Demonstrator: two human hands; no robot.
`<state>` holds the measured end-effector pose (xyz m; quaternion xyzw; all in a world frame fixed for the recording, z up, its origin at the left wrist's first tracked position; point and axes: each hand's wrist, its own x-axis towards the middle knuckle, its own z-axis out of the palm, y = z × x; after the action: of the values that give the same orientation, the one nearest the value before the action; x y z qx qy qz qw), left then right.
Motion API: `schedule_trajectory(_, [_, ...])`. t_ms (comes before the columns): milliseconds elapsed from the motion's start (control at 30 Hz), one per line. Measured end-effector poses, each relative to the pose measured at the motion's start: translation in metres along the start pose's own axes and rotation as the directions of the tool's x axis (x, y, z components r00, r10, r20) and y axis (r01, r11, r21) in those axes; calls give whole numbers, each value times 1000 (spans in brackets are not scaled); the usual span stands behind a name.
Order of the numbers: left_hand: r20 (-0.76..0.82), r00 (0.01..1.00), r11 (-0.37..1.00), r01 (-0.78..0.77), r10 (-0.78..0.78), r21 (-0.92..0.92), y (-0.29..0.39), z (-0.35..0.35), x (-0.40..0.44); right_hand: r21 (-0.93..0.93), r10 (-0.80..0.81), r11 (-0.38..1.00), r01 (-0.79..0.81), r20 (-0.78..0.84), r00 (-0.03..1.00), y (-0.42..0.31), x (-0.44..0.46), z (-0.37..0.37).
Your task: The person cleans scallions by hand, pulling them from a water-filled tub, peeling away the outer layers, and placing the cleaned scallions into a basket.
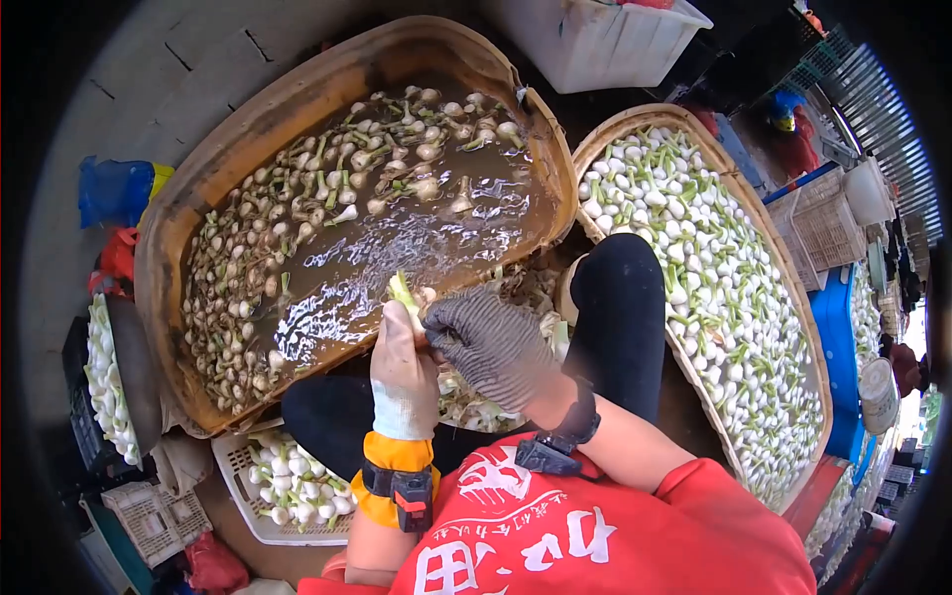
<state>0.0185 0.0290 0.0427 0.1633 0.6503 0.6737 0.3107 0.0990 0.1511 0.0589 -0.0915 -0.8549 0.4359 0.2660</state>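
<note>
A gloved left hand [399, 352] clasps a green-stalked bulb [406, 297], likely light, firm, slick, best gripped by its stalk [400, 284]; the right hand [486, 342] curls alongside, its hold hidden.

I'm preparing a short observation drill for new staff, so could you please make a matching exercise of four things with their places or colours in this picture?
1. Large brown plastic tub of murky water
2. White slotted plastic basket of white, green-stemmed bulbs
3. Person's left hand
4. Person's right hand

A. Gloved in striped dark grey
B. Lower left
C. Gloved in off-white
D. Upper left

Pairs: 1-D, 2-B, 3-C, 4-A
</note>
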Motion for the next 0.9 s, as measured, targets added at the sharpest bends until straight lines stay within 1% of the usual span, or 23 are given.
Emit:
schedule_trajectory(33, [-40,980,938,-173,194,301,-4,-1,-1,-48,-20,999,22,37,999,0,0,3])
schedule_trajectory(67, [-18,924,760,-302,381,576,-5,-2,-2,-97,-36,994,44,74,997,0,-1,7])
schedule_trajectory(100, [82,862,526,-378,500,762,-2,-4,-3,-97,-39,994,47,76,996,2,-2,11])
schedule_trajectory(133, [79,861,527,-376,502,762,-1,-4,-3,-119,-87,989,90,38,996,5,-4,18])
schedule_trajectory(200, [136,723,399,-516,677,758,1,-3,-1,-143,-138,980,137,5,990,-1,0,19])
schedule_trajectory(233, [132,722,400,-515,679,758,4,-4,-4,-100,-48,994,52,35,998,-5,4,17])
schedule_trajectory(267, [96,858,628,-442,505,641,10,-6,-8,-59,41,998,-37,67,997,-9,10,13])
schedule_trajectory(300, [100,948,810,-309,301,499,16,-7,-12,-60,39,998,-35,69,997,-11,14,11])
schedule_trajectory(333, [79,997,998,-8,3,67,25,-9,-11,41,129,991,-130,37,991,-11,17,8])
schedule_trajectory(367, [174,980,986,119,-98,-116,20,-17,-11,145,221,965,-220,12,975,-10,22,7])
schedule_trajectory(400, [286,942,925,257,-176,-280,24,-19,-11,188,214,962,-200,-57,975,-2,32,5])
schedule_trajectory(433, [298,926,868,336,-233,-365,31,-15,-15,78,176,983,-164,-167,970,5,43,-5])
schedule_trajectory(467, [297,925,867,339,-236,-364,33,-16,-19,-60,152,983,-175,-280,948,14,59,-17])
schedule_trajectory(500, [322,922,841,342,-215,-420,34,-16,-22,7,171,983,-183,-395,902,20,69,-29])
schedule_trajectory(533, [345,919,811,344,-189,-473,34,-17,-25,7,169,983,-181,-396,903,33,72,-35])
schedule_trajectory(600, [272,942,816,311,-197,-487,32,-16,-26,-135,133,970,-200,-394,910,46,79,-41])
schedule_trajectory(633, [224,951,870,289,-213,-398,34,-15,-26,-118,255,954,-277,-173,951,47,67,-39])
schedule_trajectory(667, [176,958,913,271,-226,-305,36,-13,-26,-125,254,953,-276,-168,953,45,53,-32])
schedule_trajectory(700, [109,957,915,288,-267,-282,39,-8,-26,94,216,973,-213,-31,976,45,38,-21])
schedule_trajectory(733, [111,956,912,293,-272,-287,42,-4,-25,318,149,932,-172,94,984,45,26,-14])
schedule_trajectory(767, [122,955,931,293,-272,-217,44,-2,-26,317,156,931,-179,97,983,44,18,-12])
schedule_trajectory(833, [135,961,961,255,-240,-104,50,5,-28,135,-121,985,106,106,987,41,7,-9])
schedule_trajectory(900, [154,966,973,221,-208,-72,44,4,-28,73,-84,995,74,142,986,34,5,-9])
